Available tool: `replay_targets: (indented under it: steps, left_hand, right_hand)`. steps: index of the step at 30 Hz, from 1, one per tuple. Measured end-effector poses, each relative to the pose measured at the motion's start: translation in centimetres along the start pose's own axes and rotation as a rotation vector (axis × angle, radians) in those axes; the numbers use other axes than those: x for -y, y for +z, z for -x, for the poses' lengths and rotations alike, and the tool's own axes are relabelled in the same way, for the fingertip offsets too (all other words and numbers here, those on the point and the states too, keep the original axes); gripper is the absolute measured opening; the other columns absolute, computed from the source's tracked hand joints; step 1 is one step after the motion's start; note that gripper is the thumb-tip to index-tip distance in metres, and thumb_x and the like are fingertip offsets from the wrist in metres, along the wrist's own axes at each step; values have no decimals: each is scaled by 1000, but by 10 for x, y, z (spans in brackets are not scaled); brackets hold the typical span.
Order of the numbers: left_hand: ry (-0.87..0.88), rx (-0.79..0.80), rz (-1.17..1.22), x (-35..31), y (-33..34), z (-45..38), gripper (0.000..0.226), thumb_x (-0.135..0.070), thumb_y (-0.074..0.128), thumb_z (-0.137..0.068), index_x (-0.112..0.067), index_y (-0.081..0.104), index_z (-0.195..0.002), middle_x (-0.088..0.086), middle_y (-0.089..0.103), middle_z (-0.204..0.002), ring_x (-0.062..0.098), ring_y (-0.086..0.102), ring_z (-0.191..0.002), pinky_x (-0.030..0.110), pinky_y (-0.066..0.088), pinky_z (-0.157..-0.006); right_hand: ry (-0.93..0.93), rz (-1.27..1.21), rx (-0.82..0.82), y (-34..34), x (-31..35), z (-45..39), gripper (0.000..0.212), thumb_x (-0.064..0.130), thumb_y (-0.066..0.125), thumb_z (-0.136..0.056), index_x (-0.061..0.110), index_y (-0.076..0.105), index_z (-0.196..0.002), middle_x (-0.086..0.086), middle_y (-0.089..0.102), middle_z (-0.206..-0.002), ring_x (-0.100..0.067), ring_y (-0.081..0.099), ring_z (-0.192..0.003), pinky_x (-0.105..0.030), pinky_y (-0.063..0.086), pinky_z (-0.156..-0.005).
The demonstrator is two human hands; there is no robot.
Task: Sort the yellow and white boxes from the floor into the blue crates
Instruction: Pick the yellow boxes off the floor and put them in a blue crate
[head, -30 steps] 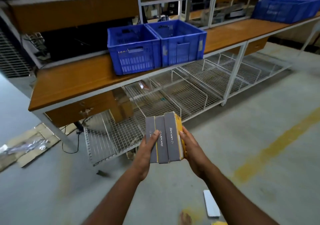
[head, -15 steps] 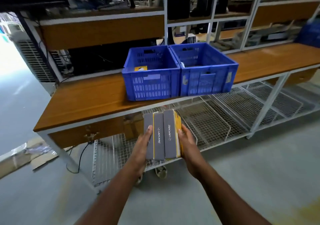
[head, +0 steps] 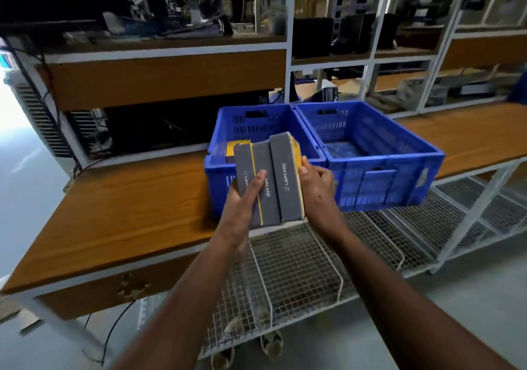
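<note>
Three yellow boxes with grey LAPCARE spines, a stack of boxes (head: 281,181), are clamped side by side between my hands. My left hand (head: 242,198) grips the stack's left side with the thumb across the spines. My right hand (head: 316,187) grips its right, yellow side. The stack hovers in front of and just over the near rim of the left blue crate (head: 219,181), where another yellow box (head: 238,145) shows inside. The right blue crate (head: 379,175) stands touching it on the wooden bench (head: 128,207).
White wire baskets (head: 299,267) fill the lower shelf under the bench. Slippers (head: 271,341) lie on the grey floor beneath. Cluttered white-framed shelves (head: 291,41) rise behind the crates. A black cable (head: 114,329) hangs by the bench's left leg.
I have come closer to the bench. Both hands have carried the stack up and forward, from below bench height to the left crate's near rim.
</note>
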State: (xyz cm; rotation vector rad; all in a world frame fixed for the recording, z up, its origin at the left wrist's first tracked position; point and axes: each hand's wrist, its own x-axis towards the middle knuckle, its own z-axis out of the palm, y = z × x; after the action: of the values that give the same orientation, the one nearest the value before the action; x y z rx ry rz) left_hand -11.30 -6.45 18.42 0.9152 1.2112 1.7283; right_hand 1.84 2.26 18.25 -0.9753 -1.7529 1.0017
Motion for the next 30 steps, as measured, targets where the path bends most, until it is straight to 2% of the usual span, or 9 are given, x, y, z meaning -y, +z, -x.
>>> replay_targets:
  steps: [5, 8, 10, 12, 15, 19, 25, 27, 30]
  left_hand:
    - [39, -41, -58, -43, -14, -84, 38, -44, 72, -90, -34, 54, -121, 3, 71, -124, 20, 71, -109, 46, 60, -86]
    - [26, -118, -137, -60, -21, -125, 43, -50, 76, -84, -34, 52, -116, 3, 67, -125, 19, 71, -105, 44, 62, -85]
    - [36, -158, -214, -69, -26, -148, 65, -62, 78, -75, -31, 52, -125, 4, 63, -129, 20, 70, -107, 44, 62, -83]
    - [20, -186, -298, -73, -31, -167, 84, -71, 77, -69, -26, 52, -136, 3, 66, -127, 19, 71, -104, 43, 63, -81]
    - [-41, -228, -436, -68, -35, -187, 75, -74, 69, -74, -26, 58, -130, 1, 71, -115, 18, 72, -97, 43, 61, -83]
    - [-183, -280, -696, -44, -46, -212, 100, -95, 59, -54, -22, 65, -122, 4, 72, -114, 24, 70, -98, 48, 59, -86]
    - [-204, -332, -998, -25, -55, -240, 52, -65, 69, -81, -22, 65, -110, 0, 71, -105, 22, 67, -90, 40, 57, -83]
    - [-253, -323, -1083, -20, -58, -246, 65, -69, 74, -70, -24, 63, -115, -1, 71, -107, 21, 67, -91, 38, 57, -79]
    - [-321, -274, -1226, -16, -61, -251, 89, -72, 75, -64, -19, 50, -131, 5, 66, -121, 27, 65, -104, 42, 57, -86]
  right_hand:
    - [-154, 61, -24, 23, 19, -89, 57, 58, 21, -101, 27, 50, -139, -8, 43, -119, -11, 37, -111, -21, 32, -96]
    - [-220, 56, 32, 33, 26, -126, 43, 46, 19, -106, 30, 56, -122, 0, 54, -108, -8, 39, -103, -12, 33, -91]
    - [-249, 59, 68, 42, 25, -155, 43, 47, 19, -106, 33, 58, -116, 3, 60, -104, -11, 45, -107, -18, 39, -91]
    - [-235, 84, 73, 52, 21, -183, 49, 53, 19, -104, 31, 62, -110, -1, 64, -102, -19, 53, -105, -40, 47, -91]
    - [-121, 96, 136, 64, 11, -205, 59, 52, 21, -102, 17, 68, -96, -4, 70, -92, -23, 64, -92, -51, 53, -84]
    - [74, 110, 263, 72, -10, -220, 63, 55, 22, -102, 16, 71, -99, -6, 73, -95, -23, 69, -88, -49, 57, -84]
    - [323, 179, 433, 80, -20, -243, 60, 46, 26, -105, 0, 65, -104, -13, 70, -84, -26, 68, -74, -37, 58, -74]
    - [377, 206, 527, 84, -16, -246, 61, 51, 24, -105, 1, 59, -99, -11, 62, -78, -24, 61, -67, -29, 51, -58]
    - [492, 206, 708, 95, -21, -249, 58, 58, 25, -103, 8, 53, -94, -11, 57, -80, -24, 57, -68, -30, 49, -60]
